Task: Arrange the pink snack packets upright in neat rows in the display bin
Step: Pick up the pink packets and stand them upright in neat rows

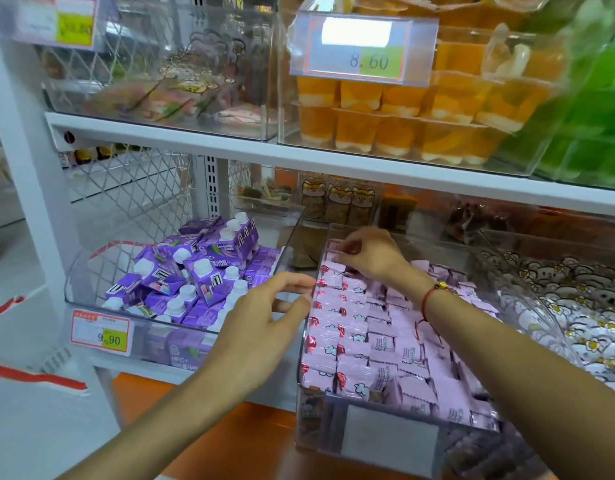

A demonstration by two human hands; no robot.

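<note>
two clear bins occupied the lower shelf in front of the person, with a third at the far right. at the far left, a price tag reading 9.90 was fixed to the front of the left bin, which held a loose pile of purple drink cartons with white caps. the left hand was positioned over the gap between that bin and the next one, fingers loosely curled and slightly spread, fingertips at or just beside the left wall of the display bin; whether they touched the wall could not be determined, and the hand held nothing. the display bin contained the pink snack packets: the columns along its left side stood in orderly rows with the printed faces forward, while the packets toward its right side lay less evenly. the right hand was extended into the rear left corner of the display bin, thumb and forefinger pinching the top edge of one packet at the back of the rows. a red cord bracelet with a gold bead was worn on the right wrist. to the right, a further clear bin held white packets printed with flowers. on the upper shelf, a price tag reading 8.60 hung before stacked orange jelly cups.
</note>
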